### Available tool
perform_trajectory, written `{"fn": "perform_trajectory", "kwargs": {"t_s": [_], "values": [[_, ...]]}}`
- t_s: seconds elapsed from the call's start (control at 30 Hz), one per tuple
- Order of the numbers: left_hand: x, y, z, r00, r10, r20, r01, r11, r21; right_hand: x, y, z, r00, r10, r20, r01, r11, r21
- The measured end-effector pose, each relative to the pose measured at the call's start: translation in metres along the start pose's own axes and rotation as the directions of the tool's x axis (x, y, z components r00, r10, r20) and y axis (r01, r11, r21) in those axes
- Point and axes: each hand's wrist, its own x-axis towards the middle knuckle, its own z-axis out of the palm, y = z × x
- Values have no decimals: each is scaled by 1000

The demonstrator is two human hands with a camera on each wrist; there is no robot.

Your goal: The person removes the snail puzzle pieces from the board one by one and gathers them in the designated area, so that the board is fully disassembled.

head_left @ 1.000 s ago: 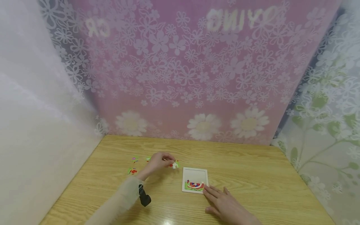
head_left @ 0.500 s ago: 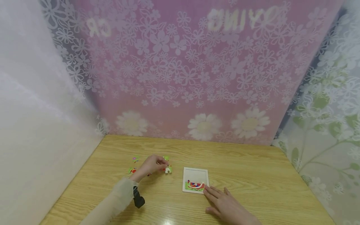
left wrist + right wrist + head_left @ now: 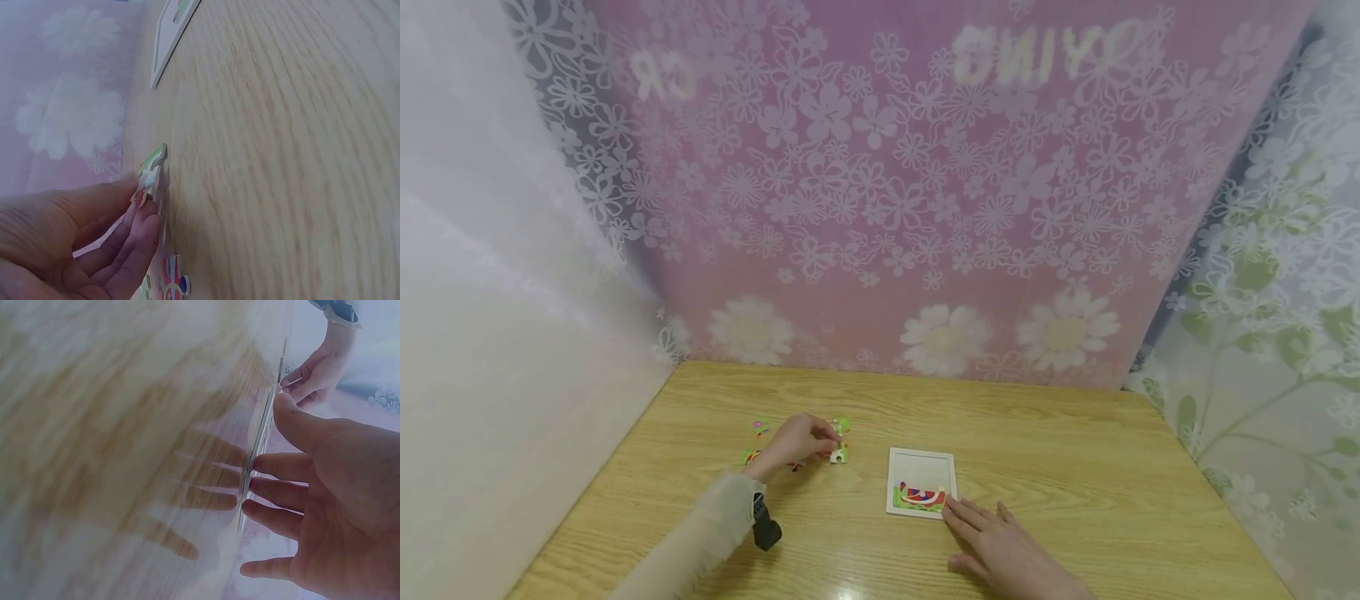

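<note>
My left hand (image 3: 799, 440) pinches a jigsaw puzzle piece (image 3: 150, 172) between thumb and fingers, close over the table at the left. The piece is white, green and red, with a notch in its edge. My right hand (image 3: 1000, 537) lies with straight fingers, fingertips at the lower right corner of the white puzzle tray (image 3: 921, 451). Along the tray's bottom sit joined pieces (image 3: 921, 497) in red, white, blue and green; the upper part shows bare backing. In the right wrist view the right fingertips meet the tray's edge.
Several loose puzzle pieces lie around my left hand, among them a green and pink piece (image 3: 760, 425), a green piece (image 3: 842, 425) and a red and blue piece (image 3: 174, 278). The wooden table (image 3: 1060, 450) ends at a flowered curtain (image 3: 880, 208) behind.
My left hand has drawn back to the left with the puzzle piece, away from the tray, uncovering a green piece behind it. The right hand has stayed at the tray.
</note>
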Motion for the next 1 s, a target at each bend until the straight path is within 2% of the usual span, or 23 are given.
{"fn": "perform_trajectory", "kwargs": {"t_s": [0.2, 0.5, 1.0], "values": [[0, 0, 1, 1000, 18, -2, -18, 1000, 8, 0, -1, 0, 1000, -3, 1, 3, 1000, 3], [1, 4, 5, 999, 17, -47, -13, 997, 80, 0, -1, -1, 1000, -8, -4, 8, 1000, -1], [-2, 8, 2, 998, 37, -53, -30, 989, 143, -2, -3, -8, 999, -34, -27, 34, 999, 0]]}}
